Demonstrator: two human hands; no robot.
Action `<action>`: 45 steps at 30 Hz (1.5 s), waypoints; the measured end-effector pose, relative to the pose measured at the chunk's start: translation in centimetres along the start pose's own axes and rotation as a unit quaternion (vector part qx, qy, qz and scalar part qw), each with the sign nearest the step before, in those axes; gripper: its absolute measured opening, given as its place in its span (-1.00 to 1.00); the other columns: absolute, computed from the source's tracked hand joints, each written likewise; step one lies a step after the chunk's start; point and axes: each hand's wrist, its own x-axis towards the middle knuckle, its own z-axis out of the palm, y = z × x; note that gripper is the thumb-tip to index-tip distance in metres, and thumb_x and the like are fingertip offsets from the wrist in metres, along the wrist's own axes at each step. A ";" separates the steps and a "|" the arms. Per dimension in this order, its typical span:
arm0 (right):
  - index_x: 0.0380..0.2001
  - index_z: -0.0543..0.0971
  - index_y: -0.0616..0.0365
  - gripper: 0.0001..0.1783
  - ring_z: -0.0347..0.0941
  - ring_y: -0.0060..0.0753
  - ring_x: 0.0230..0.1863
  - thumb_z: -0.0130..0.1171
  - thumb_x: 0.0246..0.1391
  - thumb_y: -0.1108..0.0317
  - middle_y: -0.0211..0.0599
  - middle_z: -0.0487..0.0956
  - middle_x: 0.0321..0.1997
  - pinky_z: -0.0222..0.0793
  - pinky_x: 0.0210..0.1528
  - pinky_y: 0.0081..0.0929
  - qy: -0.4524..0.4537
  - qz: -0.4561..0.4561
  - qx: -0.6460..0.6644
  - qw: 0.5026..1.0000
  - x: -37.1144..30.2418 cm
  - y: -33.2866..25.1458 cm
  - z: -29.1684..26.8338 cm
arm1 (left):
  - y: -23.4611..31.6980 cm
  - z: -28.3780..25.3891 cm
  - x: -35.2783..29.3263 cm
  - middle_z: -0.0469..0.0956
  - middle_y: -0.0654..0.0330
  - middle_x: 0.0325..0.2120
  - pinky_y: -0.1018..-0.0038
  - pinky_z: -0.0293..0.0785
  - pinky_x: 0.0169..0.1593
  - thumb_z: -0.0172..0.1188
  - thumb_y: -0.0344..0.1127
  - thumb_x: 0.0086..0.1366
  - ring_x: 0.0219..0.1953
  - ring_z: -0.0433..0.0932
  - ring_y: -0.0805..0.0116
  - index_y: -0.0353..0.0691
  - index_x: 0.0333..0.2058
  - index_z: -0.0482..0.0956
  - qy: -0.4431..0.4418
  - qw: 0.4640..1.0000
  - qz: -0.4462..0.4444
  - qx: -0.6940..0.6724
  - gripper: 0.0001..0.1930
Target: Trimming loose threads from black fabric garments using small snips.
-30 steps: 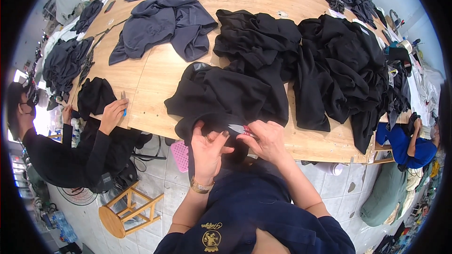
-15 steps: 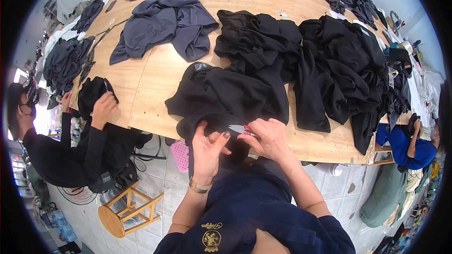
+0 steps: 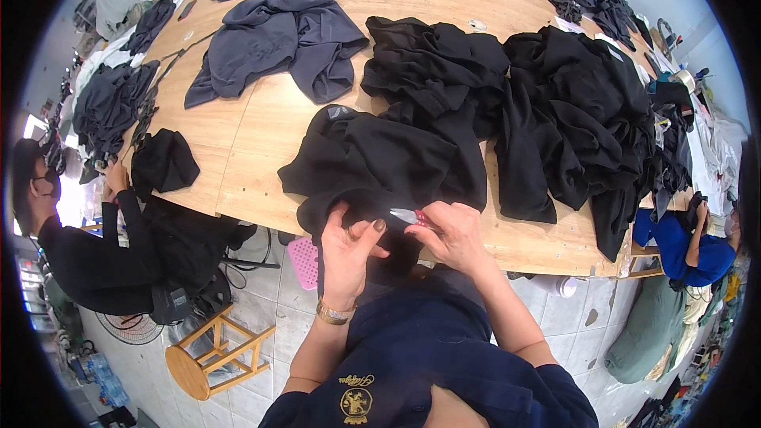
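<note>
A black garment [image 3: 388, 154] lies bunched at the table's near edge, its lower part hanging toward my lap. My left hand [image 3: 346, 261] is closed on a fold of it, thumb and fingers bent around the cloth. In my right hand [image 3: 453, 236] is a pair of small thread snips [image 3: 406, 215] with red handles and pointed silver blades. The blades point left, just over the dark cloth and near my left thumb. Whether they touch a thread is too small to tell.
More black garments [image 3: 575, 111] are heaped to the right on the wooden table [image 3: 246, 139]. A dark grey garment [image 3: 277, 40] lies farther left. A masked person in black [image 3: 103, 246] works at the left, another in blue [image 3: 697, 246] at the right. A wooden stool [image 3: 190, 372] lies on the floor.
The snips have drawn back slightly to the right, with the blades a little farther from my left thumb. At the left, the person's near hand has left the small black cloth and moved left.
</note>
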 end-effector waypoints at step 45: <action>-0.68 0.35 0.08 -0.60 0.29 -0.24 -0.70 0.24 -0.09 0.06 -0.32 0.31 -0.74 0.14 -0.59 -0.44 -0.026 0.042 0.009 0.999 0.7 0.6 0.3 | -0.2 -0.4 0.1 0.51 0.21 -0.50 0.66 0.53 -0.54 0.19 -0.54 0.13 -0.45 0.57 0.46 -0.44 0.15 -0.01 0.001 1.000 0.007 0.008 -0.32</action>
